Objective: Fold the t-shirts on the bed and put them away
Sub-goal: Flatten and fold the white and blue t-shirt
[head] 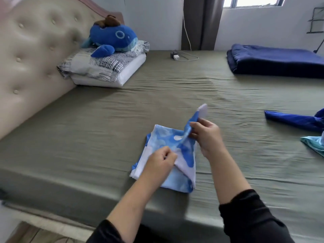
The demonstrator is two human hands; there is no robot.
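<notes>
Left hand point(162, 159), right hand point(206, 135) pinch folded t-shirt point(168, 137); lifted flap blurred.

count, head view: one bed with olive-green fitted sheet point(122, 106); one beige button-tufted padded headboard point(35, 50). two stacked pillows: one with a black-and-white crosshatch print cover point(105, 64), one plain white point(129, 72) beneath it. one blue plush whale toy point(112, 38) with a brown piece on top. one folded navy blue blanket point(275, 60). three loose garments: one partly folded light-blue-and-white patterned t-shirt point(168, 137), one royal blue crumpled garment point(294, 120), one pale teal garment point(313, 143), cut off by the frame edge. one white charger block point(175, 57) with one white cable. one grey-brown curtain point(201, 23). one window point(252, 1). two bare hands: left hand point(162, 161), right hand point(206, 134). two black sleeves.
</notes>
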